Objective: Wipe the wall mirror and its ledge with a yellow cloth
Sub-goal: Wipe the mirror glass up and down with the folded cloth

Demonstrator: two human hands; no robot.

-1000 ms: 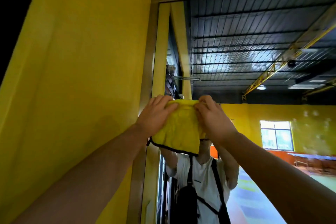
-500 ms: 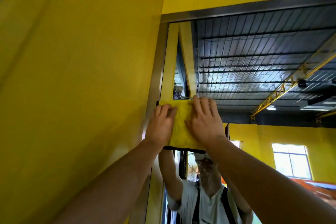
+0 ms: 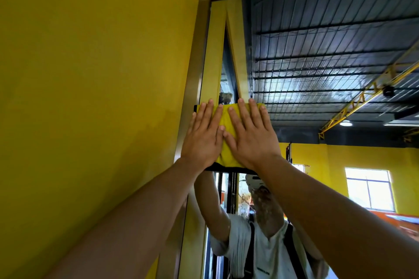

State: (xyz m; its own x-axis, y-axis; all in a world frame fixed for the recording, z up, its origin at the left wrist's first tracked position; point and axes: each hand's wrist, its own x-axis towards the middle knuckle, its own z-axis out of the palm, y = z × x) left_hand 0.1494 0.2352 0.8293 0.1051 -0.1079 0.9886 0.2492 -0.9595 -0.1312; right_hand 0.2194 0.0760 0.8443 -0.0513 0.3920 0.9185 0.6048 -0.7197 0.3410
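**Op:** Status?

**Eng:** You're pressing the yellow cloth [image 3: 225,156] flat against the wall mirror [image 3: 317,63]. It's sitting at the glass's left side, and its upper left corner is overlapping the metal frame [image 3: 192,75].

**Op:** Hands?

**Eng:** Both are lying flat. Your left hand [image 3: 203,138] and right hand [image 3: 251,136] are resting side by side on the cloth, fingers straight, spread and pointing up. You're not gripping or pinching anything; the palms are doing the pressing. The thumbs are almost meeting in the middle.

**Op:** How far along?

**Eng:** I'm reading this as early. You're working high on the left side, well below the top of the frame, so a strip of glass above the cloth is waiting for a pass. Pale speckles [image 3: 260,201] are showing on the glass just below your hands, over your reflection [image 3: 260,244]. I'm taking those as dirt not yet wiped.

**Op:** Right side of the glass?

**Eng:** I can't tell. It's reflecting a dark roof and yellow walls, and no streaks or wipe marks are showing there.

**Op:** Ledge?

**Eng:** It isn't showing in view, so I'm counting it as open.

**Op:** What's remaining?

**Eng:** By my estimate you're looking at most of the mirror, plus the whole ledge.
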